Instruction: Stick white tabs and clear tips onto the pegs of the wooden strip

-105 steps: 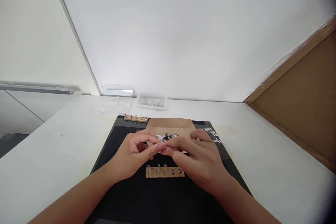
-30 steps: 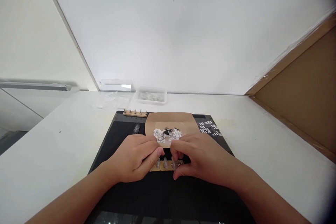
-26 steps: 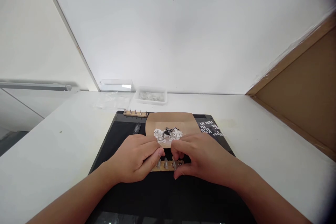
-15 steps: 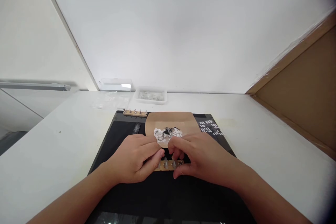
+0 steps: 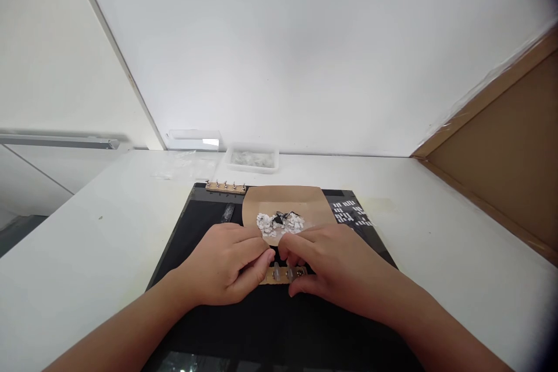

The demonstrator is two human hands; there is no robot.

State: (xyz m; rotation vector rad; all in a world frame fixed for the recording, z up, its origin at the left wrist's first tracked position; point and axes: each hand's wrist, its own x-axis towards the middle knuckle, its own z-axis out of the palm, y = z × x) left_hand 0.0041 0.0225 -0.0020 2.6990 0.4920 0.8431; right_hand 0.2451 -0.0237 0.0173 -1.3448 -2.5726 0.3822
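A short wooden strip [image 5: 270,281] lies on the black board between my hands, with small clear plastic pieces [image 5: 276,271] standing upright along it and a metal fitting [image 5: 300,272] at its right end. Over the strip's left end is my left hand [image 5: 231,264], thumb pressed to the curled forefinger; whatever is in that pinch is hidden. My right hand [image 5: 325,256] is at the other end, its fingers bent and its thumb apart from them, around the right-hand clear piece. Nothing shows gripped in it.
Beyond my hands, brown paper [image 5: 288,195] bears a pile of white and black bits [image 5: 279,222]. White labels [image 5: 346,209] lie at the right of the black board [image 5: 270,331]. Another strip with metal pins [image 5: 225,188], a clear tray [image 5: 251,160] and plastic bags [image 5: 178,165] are farther back.
The view has shifted very slightly. Both hands stay at the strip, and the fingers of my right hand have curled in a little.
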